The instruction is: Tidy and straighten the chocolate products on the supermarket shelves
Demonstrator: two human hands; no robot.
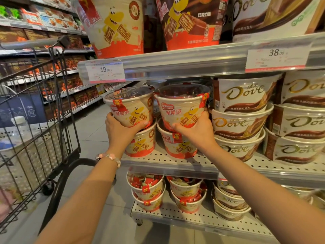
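Observation:
Two cream-and-red wafer chocolate tubs with clear lids stand on top of two more of the same on the middle shelf [168,164]. My left hand [119,128] grips the base of the upper left tub [130,106], which tilts a little to the left. My right hand [195,128] grips the lower part of the upper right tub [182,106]. Under them sit the lower left tub [142,145] and the lower right tub [177,147]. White Dove tubs [241,120] are stacked just to the right.
A shopping cart [35,120] stands close on the left, its handle near my left forearm. The upper shelf edge [175,62] with price tags hangs just above the tubs. More tubs fill the bottom shelf [193,219]. Large bags stand on top.

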